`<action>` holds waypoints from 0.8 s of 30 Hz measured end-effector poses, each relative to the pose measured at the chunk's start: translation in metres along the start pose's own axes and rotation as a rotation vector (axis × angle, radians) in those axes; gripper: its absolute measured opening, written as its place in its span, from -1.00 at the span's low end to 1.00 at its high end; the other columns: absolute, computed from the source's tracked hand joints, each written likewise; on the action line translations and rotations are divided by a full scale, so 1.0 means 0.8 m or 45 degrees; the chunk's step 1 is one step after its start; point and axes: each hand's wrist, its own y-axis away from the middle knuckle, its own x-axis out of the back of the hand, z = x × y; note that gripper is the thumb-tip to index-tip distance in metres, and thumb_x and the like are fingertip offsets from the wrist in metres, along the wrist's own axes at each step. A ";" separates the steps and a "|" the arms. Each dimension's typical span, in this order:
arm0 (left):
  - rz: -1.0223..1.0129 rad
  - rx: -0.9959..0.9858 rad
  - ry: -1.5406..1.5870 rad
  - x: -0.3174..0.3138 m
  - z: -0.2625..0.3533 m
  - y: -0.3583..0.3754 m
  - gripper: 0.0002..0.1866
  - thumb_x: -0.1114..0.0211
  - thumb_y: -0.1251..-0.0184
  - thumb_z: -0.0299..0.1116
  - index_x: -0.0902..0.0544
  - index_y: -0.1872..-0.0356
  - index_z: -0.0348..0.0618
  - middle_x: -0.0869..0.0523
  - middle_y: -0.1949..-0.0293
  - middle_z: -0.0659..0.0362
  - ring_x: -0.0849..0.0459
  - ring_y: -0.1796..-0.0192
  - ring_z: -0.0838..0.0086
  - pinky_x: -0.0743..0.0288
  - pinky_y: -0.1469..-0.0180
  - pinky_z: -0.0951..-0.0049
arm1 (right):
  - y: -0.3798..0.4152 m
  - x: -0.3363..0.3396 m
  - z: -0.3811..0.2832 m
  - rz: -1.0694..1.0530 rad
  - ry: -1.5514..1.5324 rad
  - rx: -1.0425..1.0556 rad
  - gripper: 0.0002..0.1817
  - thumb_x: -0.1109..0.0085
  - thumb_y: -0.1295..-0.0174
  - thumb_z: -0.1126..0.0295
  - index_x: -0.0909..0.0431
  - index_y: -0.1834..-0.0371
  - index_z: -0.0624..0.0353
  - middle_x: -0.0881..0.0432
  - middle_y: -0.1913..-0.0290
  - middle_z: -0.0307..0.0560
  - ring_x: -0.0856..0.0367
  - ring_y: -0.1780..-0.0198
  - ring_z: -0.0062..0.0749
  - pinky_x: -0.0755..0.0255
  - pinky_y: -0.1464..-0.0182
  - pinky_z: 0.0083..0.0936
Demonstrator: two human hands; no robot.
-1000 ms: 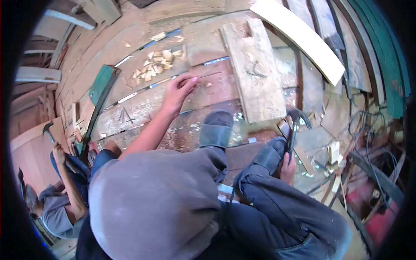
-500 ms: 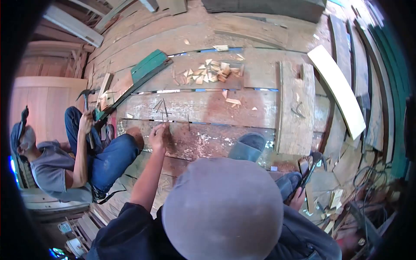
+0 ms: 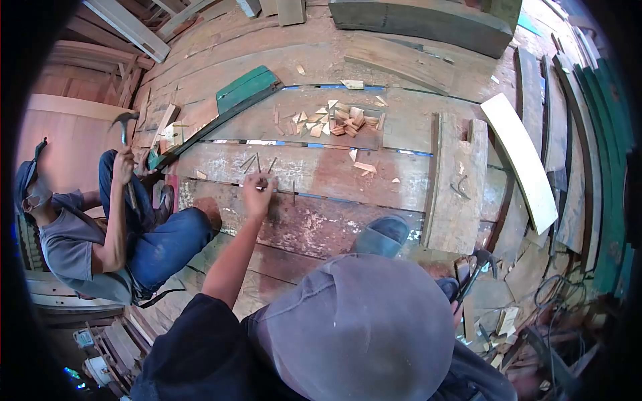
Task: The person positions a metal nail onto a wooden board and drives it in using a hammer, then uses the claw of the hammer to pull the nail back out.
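Observation:
My left hand (image 3: pixel 258 192) is over the floorboards with its fingers pinched together. A thin nail (image 3: pixel 272 164) sticks up from the fingertips. Beside it, more nails (image 3: pixel 250 162) lie on the whitish worn board, and another nail (image 3: pixel 293 189) is just to the right of the hand. At the lower right my right hand (image 3: pixel 457 311) grips a hammer (image 3: pixel 476 273), head up; my grey cap hides most of this hand.
At the left a seated co-worker (image 3: pixel 100 227) holds another hammer (image 3: pixel 125 130) upright. A green-painted timber (image 3: pixel 247 89) and a heap of wood chips (image 3: pixel 341 120) are ahead. A notched plank (image 3: pixel 458 187), a pale board (image 3: pixel 521 160) and stacked timbers line the right.
My left hand has moved slightly right and forward among the nails, with one nail now rising from its fingers. The view has tilted a little. The hammer stays in my right hand.

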 end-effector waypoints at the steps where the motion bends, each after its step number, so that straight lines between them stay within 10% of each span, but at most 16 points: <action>1: -0.079 -0.028 0.112 0.000 0.017 0.010 -0.80 -0.52 -0.13 -0.46 -0.70 0.23 -0.22 -0.68 0.24 0.10 -0.65 0.23 0.47 -0.56 0.16 0.46 | -0.001 0.011 -0.011 -0.094 -0.011 -0.035 -0.47 0.13 -0.57 0.10 -0.40 -0.24 0.44 -0.56 0.02 0.34 -0.51 0.00 0.10 -0.33 -0.12 -0.21; 6: -0.397 0.017 -0.021 -0.022 0.042 0.062 -0.83 -0.48 -0.17 -0.47 -0.68 0.24 -0.20 -0.71 0.35 0.17 -0.66 0.34 0.52 -0.57 0.24 0.48 | -0.006 0.005 0.004 -0.083 -0.165 -0.126 -0.43 0.12 -0.56 0.08 -0.37 -0.27 0.47 -0.54 -0.03 0.35 -0.49 -0.05 0.10 -0.30 -0.17 -0.25; 24: -0.067 0.119 0.077 -0.026 0.012 0.004 -0.82 -0.32 -0.21 -0.50 -0.65 0.16 -0.26 -0.72 0.38 0.10 -0.70 0.39 0.43 -0.58 0.28 0.43 | -0.004 0.012 0.007 -0.064 0.006 -0.028 -0.41 0.12 -0.56 0.07 -0.37 -0.28 0.49 -0.53 -0.11 0.38 -0.47 -0.11 0.13 -0.27 -0.23 -0.25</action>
